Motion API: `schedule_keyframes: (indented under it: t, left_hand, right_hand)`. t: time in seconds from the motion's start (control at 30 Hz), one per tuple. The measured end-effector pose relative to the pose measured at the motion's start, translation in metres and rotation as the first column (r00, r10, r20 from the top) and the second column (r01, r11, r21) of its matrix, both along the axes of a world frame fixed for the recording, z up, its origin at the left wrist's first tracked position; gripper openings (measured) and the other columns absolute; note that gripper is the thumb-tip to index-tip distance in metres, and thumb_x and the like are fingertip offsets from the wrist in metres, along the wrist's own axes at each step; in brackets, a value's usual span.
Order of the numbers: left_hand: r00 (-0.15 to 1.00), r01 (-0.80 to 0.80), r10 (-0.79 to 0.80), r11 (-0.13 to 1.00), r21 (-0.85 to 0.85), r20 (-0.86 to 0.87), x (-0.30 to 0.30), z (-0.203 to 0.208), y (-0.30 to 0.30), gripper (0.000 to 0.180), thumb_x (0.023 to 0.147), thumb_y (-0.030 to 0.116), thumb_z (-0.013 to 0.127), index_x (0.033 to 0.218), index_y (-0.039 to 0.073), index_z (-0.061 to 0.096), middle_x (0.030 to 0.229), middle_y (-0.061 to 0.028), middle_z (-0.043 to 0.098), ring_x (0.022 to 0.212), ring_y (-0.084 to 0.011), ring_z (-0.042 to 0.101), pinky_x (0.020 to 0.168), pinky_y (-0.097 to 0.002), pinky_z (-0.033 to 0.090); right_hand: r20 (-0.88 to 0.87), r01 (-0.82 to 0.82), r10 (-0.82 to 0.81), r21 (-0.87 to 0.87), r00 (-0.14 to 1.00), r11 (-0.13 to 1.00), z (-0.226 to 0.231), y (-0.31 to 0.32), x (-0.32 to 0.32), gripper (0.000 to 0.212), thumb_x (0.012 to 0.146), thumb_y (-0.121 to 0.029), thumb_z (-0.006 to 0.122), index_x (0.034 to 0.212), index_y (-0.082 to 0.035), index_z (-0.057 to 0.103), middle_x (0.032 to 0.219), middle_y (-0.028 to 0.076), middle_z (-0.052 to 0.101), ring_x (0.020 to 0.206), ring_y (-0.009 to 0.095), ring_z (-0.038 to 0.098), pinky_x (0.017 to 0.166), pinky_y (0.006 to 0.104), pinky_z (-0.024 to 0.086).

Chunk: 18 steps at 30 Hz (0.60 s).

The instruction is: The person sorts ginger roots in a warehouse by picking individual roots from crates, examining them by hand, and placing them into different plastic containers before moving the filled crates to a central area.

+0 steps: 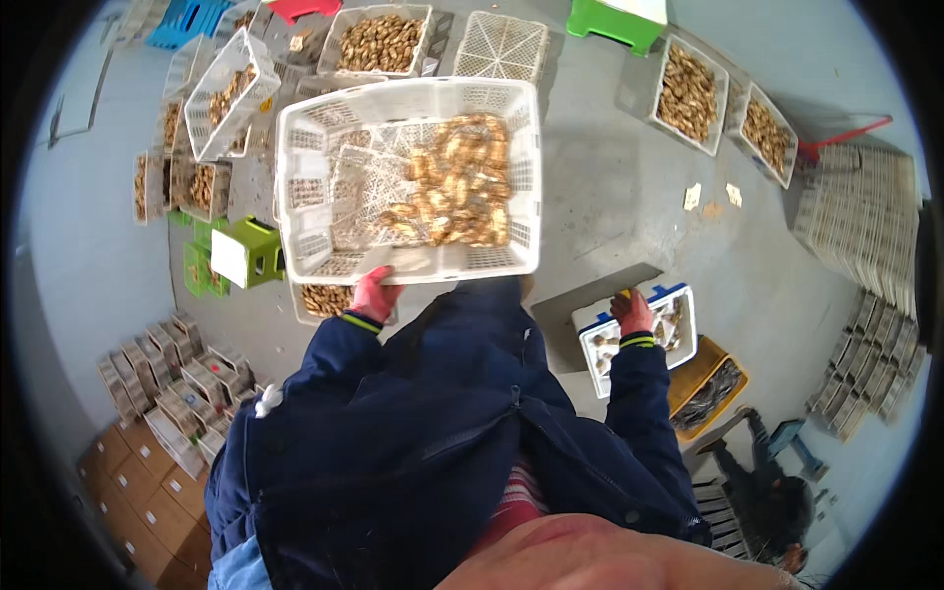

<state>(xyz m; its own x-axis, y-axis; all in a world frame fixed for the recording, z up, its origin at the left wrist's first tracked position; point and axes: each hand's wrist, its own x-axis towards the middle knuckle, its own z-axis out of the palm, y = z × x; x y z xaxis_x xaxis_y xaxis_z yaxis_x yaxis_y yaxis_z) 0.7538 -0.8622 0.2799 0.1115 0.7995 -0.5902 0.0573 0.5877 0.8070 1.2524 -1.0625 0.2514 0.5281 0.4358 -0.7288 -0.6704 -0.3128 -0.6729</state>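
My left hand (374,295), in a pinkish-red glove, is closed on the near rim of a large white plastic basket (408,265). Shiny brown rounded pieces (462,187) are heaped in its right half; the lattice floor shows on the left. Their exact kind is hard to make out. To the right, my right hand (632,313), also gloved, is over a white tray with blue edges (602,379) that contains scattered brown and pale pieces (672,329). Its fingers are curled around a small yellowish item at their tips, too small to name.
White crates of brown pieces (379,44) stand at the far left and far right (686,93). A green stool (261,254) is left of the basket. Beside the tray is a yellow crate (739,382). Another person (772,501) is at the lower right. Stacked crates (855,221) line the right wall.
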Motion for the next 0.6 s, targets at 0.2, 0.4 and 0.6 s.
schedule_keyframes:
  t: [0.2, 0.4, 0.6]
  left_hand:
    - [0.801, -0.552, 0.579, 0.813, -0.186, 0.155, -0.018, 0.017, -0.029, 0.022, 0.081, 0.012, 0.052, 0.098, -0.003, 0.054, 0.085, -0.0115, 0.063, 0.076, -0.0211, 0.061, 0.066, -0.0294, 0.051]
    - [0.479, -0.678, 0.860, 0.489, -0.548, 0.174, 0.027, 0.005, 0.018, 0.019, 0.083, 0.010, 0.047, 0.096, -0.003, 0.053, 0.096, -0.0156, 0.060, 0.090, -0.0278, 0.059, 0.080, -0.0363, 0.050]
    - [0.827, -0.238, 0.178, 0.970, -0.046, -0.533, 0.046, 0.088, 0.000, 0.018, 0.080, 0.005, 0.054, 0.093, -0.008, 0.055, 0.089, -0.0152, 0.062, 0.086, -0.0236, 0.060, 0.079, -0.0313, 0.046]
  right_hand:
    - [-0.012, -0.322, 0.328, -0.237, 0.944, 0.917, -0.013, 0.185, 0.143, 0.039, 0.082, -0.026, 0.058, 0.115, -0.009, 0.045, 0.091, 0.018, 0.059, 0.067, 0.029, 0.060, 0.054, 0.0375, 0.050]
    - [-0.317, -0.645, 0.613, 0.005, 0.724, 0.764, -0.061, 0.317, 0.262, 0.038, 0.081, -0.032, 0.055, 0.113, -0.013, 0.045, 0.091, 0.016, 0.056, 0.070, 0.031, 0.058, 0.060, 0.0421, 0.050]
    - [-0.226, -0.750, 0.741, -0.420, 0.632, 0.511, -0.090, 0.483, 0.133, 0.040, 0.078, -0.032, 0.061, 0.109, -0.014, 0.045, 0.091, 0.013, 0.054, 0.076, 0.029, 0.057, 0.060, 0.0435, 0.046]
